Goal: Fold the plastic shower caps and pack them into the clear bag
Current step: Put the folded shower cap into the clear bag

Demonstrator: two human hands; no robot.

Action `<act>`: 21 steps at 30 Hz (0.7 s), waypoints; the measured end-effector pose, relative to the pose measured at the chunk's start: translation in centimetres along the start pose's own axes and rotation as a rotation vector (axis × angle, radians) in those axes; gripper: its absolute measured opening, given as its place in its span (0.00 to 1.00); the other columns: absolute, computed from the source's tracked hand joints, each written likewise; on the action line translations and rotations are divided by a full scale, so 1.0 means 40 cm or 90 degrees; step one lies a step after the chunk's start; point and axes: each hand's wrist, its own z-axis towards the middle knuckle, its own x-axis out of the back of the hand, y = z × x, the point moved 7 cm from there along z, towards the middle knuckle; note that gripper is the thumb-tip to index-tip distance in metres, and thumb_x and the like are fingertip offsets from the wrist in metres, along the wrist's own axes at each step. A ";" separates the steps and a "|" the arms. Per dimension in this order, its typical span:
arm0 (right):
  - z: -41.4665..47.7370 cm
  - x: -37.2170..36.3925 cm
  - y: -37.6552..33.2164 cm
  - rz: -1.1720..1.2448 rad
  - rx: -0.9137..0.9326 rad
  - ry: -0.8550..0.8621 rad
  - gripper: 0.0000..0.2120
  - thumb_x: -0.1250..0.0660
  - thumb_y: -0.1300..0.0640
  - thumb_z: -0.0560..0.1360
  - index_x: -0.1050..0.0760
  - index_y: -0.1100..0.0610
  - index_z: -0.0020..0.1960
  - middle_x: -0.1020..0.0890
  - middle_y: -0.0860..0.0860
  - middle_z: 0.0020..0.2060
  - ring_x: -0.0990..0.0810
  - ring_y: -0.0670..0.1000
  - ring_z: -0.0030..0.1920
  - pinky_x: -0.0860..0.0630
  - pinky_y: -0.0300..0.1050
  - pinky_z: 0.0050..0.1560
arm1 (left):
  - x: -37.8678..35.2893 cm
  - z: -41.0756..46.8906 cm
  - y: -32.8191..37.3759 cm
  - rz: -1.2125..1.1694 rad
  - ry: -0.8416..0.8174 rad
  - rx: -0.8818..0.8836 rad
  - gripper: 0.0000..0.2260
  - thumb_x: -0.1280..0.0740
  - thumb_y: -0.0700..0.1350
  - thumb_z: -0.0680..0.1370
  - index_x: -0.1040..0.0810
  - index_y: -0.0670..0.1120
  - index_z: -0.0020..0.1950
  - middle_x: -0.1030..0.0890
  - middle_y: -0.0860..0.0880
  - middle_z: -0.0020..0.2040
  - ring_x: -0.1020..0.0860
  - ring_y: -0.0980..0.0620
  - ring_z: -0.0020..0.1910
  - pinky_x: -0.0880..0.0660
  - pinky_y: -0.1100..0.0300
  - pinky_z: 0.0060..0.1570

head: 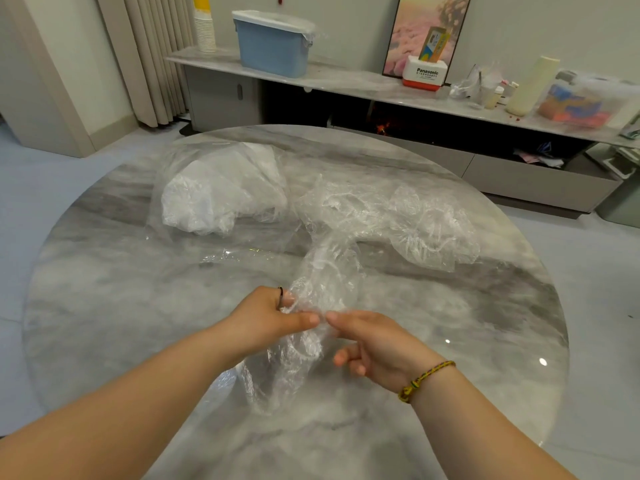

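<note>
A crumpled clear shower cap (304, 341) hangs between my two hands above the near part of the round marble table (104, 323). My left hand (266, 317) pinches its gathered edge with thumb and fingers. My right hand (374, 344) pinches the same edge from the right, thumb tip close to my left thumb. Its upper part trails back toward a pile of loose shower caps (408, 216) at the middle right of the table. The clear bag (221, 188), holding whitish folded plastic, lies at the far left.
Behind the table runs a low marble-topped cabinet (346, 81) with a blue lidded bin (273, 43), a stack of paper cups (204, 26), a white and red box (424, 76), a framed picture and plastic clutter. Curtains hang at the far left.
</note>
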 end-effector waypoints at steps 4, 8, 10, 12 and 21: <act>-0.001 0.010 -0.036 0.057 0.108 0.081 0.03 0.38 0.66 0.76 0.30 0.62 0.44 0.22 0.55 0.40 0.26 0.44 0.19 0.36 0.33 0.16 | 0.005 -0.009 0.024 0.063 0.001 -0.033 0.11 0.26 0.47 0.70 0.19 0.44 0.49 0.18 0.52 0.49 0.22 0.58 0.47 0.29 0.72 0.49; -0.018 0.022 -0.085 -0.041 0.280 0.156 0.07 0.36 0.70 0.74 0.28 0.63 0.38 0.22 0.56 0.33 0.21 0.46 0.26 0.23 0.37 0.29 | 0.023 -0.029 0.091 0.117 0.076 -0.127 0.08 0.31 0.49 0.74 0.29 0.55 0.47 0.28 0.66 0.43 0.26 0.64 0.26 0.31 0.75 0.27; -0.034 0.014 -0.113 -0.126 0.369 0.189 0.03 0.35 0.70 0.72 0.26 0.71 0.40 0.21 0.59 0.32 0.21 0.48 0.29 0.24 0.39 0.37 | 0.028 -0.038 0.116 0.081 0.099 -0.173 0.06 0.31 0.46 0.74 0.27 0.55 0.43 0.24 0.63 0.39 0.24 0.63 0.24 0.29 0.75 0.30; -0.046 0.004 -0.132 -0.173 0.446 0.193 0.04 0.34 0.71 0.71 0.24 0.66 0.39 0.20 0.51 0.29 0.22 0.45 0.30 0.28 0.33 0.38 | 0.037 -0.043 0.128 -0.010 0.102 -0.206 0.09 0.31 0.39 0.74 0.24 0.53 0.39 0.19 0.61 0.32 0.22 0.67 0.30 0.30 0.77 0.34; -0.031 -0.001 -0.081 -0.497 0.510 0.135 0.14 0.35 0.60 0.67 0.21 0.55 0.52 0.21 0.36 0.43 0.25 0.34 0.48 0.32 0.22 0.48 | 0.028 -0.039 0.065 0.116 -0.013 -0.157 0.19 0.29 0.31 0.70 0.26 0.53 0.29 0.24 0.63 0.23 0.27 0.71 0.27 0.33 0.76 0.30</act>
